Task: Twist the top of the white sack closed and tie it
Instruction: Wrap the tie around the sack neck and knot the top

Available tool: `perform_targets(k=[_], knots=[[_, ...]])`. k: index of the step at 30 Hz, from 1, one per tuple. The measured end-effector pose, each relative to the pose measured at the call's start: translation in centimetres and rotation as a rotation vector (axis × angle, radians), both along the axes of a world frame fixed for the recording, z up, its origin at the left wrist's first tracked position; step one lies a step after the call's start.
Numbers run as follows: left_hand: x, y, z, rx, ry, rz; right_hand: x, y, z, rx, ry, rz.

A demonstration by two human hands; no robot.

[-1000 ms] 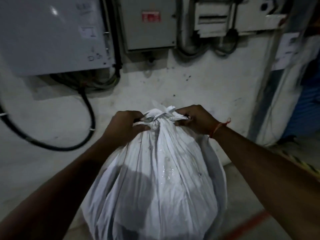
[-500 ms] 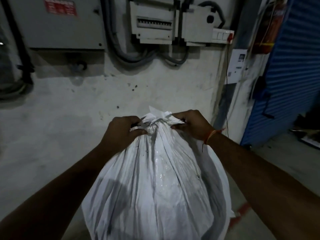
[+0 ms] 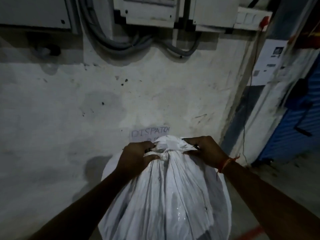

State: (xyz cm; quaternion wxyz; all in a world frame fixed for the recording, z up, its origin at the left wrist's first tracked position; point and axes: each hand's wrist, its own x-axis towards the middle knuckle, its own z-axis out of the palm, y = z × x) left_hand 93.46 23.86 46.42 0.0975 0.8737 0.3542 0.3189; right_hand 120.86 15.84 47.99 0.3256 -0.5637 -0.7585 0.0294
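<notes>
A white sack stands at the 6 o'clock part of the view, full and upright, its top gathered into a twisted neck with a knot at the centre. The left hand, at 9 o'clock of the knot, has its fingers curled tight round one end of the gathered plastic. The right hand, at 3 o'clock of the knot, pinches the other end between curled fingers and thumb; a thread band circles its wrist. Behind the sack, at 12 o'clock, a paper label reading "DISPATCH" is fixed to the stained white wall. Grey cables hang below the electrical boxes along the top edge. A blue shutter stands at 3 o'clock. A red floor line lies at 5 o'clock.
</notes>
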Motion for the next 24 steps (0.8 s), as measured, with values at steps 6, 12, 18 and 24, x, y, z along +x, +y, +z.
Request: perform_targets(k=[6,12,18,24], knots=[[5.7,-0.2,-8.0,-0.140,0.115,0.197,5.5,3.5,-8.7,-0.059,0.011,0.115],[9.8,1.5,-20.9,-0.250,0.223,0.332,9.4,7.3,-23.7,-0.205,0.028,0.103],[11.5,3.0,-36.7,-0.380,0.247,0.398,11.2,9.7,-41.1,-0.252,-0.118,0.060],[11.2,2.4,-50.1,-0.457,0.253,0.461,10.8,9.9,-55.4,-0.173,-0.113,0.106]])
